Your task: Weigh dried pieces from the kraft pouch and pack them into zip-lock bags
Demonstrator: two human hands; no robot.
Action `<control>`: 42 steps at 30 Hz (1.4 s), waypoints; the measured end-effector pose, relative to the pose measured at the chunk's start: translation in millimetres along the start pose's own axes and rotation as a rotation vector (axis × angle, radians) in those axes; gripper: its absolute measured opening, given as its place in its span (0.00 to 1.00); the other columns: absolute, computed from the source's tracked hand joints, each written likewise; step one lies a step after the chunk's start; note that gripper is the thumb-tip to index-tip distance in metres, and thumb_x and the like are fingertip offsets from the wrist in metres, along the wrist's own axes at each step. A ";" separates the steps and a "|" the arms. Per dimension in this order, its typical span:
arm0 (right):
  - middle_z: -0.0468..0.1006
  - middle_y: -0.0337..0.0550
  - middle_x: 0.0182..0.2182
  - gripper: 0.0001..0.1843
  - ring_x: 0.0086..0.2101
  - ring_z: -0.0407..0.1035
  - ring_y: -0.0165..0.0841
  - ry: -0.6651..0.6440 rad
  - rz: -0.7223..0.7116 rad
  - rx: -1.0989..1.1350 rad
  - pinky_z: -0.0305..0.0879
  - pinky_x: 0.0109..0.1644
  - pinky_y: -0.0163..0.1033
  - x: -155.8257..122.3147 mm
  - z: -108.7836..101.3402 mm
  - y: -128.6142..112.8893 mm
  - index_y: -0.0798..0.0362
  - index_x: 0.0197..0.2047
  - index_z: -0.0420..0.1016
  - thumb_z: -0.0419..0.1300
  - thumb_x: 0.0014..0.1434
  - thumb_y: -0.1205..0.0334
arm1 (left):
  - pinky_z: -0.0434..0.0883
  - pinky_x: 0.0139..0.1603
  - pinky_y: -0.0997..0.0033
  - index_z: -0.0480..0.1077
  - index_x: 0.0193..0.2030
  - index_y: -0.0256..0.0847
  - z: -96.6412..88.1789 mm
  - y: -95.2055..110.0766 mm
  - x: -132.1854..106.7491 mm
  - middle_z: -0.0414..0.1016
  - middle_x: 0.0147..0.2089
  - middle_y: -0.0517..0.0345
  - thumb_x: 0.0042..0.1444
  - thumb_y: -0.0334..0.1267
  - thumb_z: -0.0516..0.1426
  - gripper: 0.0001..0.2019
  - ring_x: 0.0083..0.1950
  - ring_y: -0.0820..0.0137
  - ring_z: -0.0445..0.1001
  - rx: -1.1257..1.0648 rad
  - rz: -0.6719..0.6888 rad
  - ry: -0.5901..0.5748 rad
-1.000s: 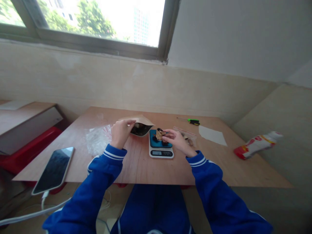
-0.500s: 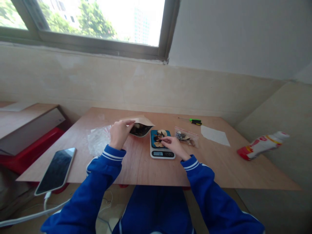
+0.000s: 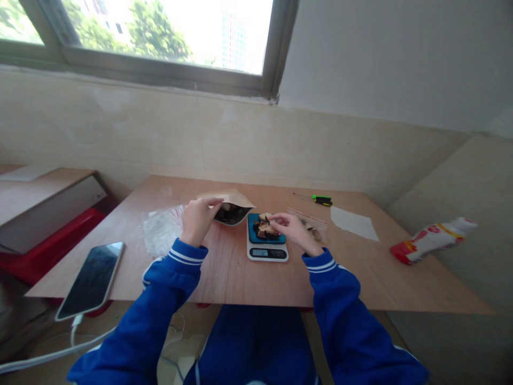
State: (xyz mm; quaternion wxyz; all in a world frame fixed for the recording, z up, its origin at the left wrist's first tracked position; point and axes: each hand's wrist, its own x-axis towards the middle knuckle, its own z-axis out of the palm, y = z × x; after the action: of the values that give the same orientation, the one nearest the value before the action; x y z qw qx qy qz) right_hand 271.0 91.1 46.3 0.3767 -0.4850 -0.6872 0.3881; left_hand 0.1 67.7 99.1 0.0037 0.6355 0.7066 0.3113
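Observation:
My left hand (image 3: 197, 219) grips the rim of a brown paper pouch (image 3: 232, 206) and holds its mouth open; dark and tan pieces show inside. A small kitchen scale (image 3: 267, 243) with a blue platform stands just right of the pouch, with a heap of dried tan and dark pieces (image 3: 266, 227) on it. My right hand (image 3: 294, 230) reaches over the scale from the right, its fingertips pinched at the heap. What they pinch is too small to name. Behind that hand lies a clear zip bag (image 3: 312, 224) holding more pieces.
A crumpled clear plastic bag (image 3: 162, 230) lies left of my left hand. A phone (image 3: 90, 279) on a cable sits at the table's left front corner. Further back lie a green screwdriver (image 3: 320, 200) and a white paper (image 3: 353, 222). A red-and-white packet (image 3: 430, 238) rests at right.
My right hand drew back toward the scale's front edge, then returned to the heap's right side. The pile on the scale looks fuller. My left hand and the pouch stayed put.

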 end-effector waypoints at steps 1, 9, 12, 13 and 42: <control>0.80 0.46 0.31 0.16 0.29 0.73 0.32 0.010 -0.021 0.028 0.69 0.31 0.35 1.1 -3.5 -4.5 0.57 0.41 0.78 0.63 0.53 0.55 | 0.71 0.41 0.68 0.79 0.45 0.52 0.3 0.2 0.0 0.82 0.42 0.57 0.58 0.47 0.56 0.13 0.46 0.59 0.79 0.002 0.001 0.000; 0.79 0.44 0.32 0.16 0.31 0.72 0.31 0.032 -0.153 0.139 0.68 0.32 0.35 16.6 11.0 -53.8 0.56 0.41 0.76 0.62 0.55 0.54 | 0.71 0.39 0.67 0.79 0.45 0.52 2.7 3.0 -0.4 0.82 0.41 0.56 0.58 0.48 0.56 0.13 0.45 0.58 0.79 -0.003 0.004 0.002; 0.79 0.44 0.33 0.09 0.33 0.72 0.32 0.037 -0.275 -0.038 0.70 0.37 0.36 23.0 33.9 -69.2 0.56 0.39 0.76 0.61 0.58 0.60 | 0.71 0.41 0.67 0.79 0.45 0.51 2.3 1.7 0.5 0.82 0.41 0.56 0.58 0.46 0.56 0.13 0.45 0.58 0.79 -0.031 0.010 0.001; 0.78 0.44 0.35 0.07 0.35 0.73 0.32 0.034 -0.339 -0.140 0.70 0.41 0.37 24.3 41.1 -73.1 0.56 0.39 0.77 0.59 0.59 0.63 | 0.71 0.41 0.68 0.79 0.45 0.51 2.1 0.7 1.3 0.82 0.41 0.56 0.58 0.46 0.56 0.13 0.45 0.59 0.79 -0.050 0.013 0.001; 0.75 0.48 0.41 0.11 0.44 0.71 0.38 0.008 -0.419 -0.535 0.68 0.49 0.46 -14.3 1.6 19.2 0.53 0.41 0.76 0.52 0.64 0.67 | 0.69 0.35 0.63 0.78 0.48 0.55 4.1 -17.3 15.9 0.82 0.39 0.51 0.58 0.53 0.54 0.17 0.41 0.52 0.79 0.128 -0.094 0.053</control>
State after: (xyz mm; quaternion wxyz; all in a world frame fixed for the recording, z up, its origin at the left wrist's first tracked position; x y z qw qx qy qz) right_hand 280.3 81.5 26.4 0.3104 -0.4163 -0.8480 0.1063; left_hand -16.9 83.9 94.3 -0.0413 0.5918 0.7541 0.2817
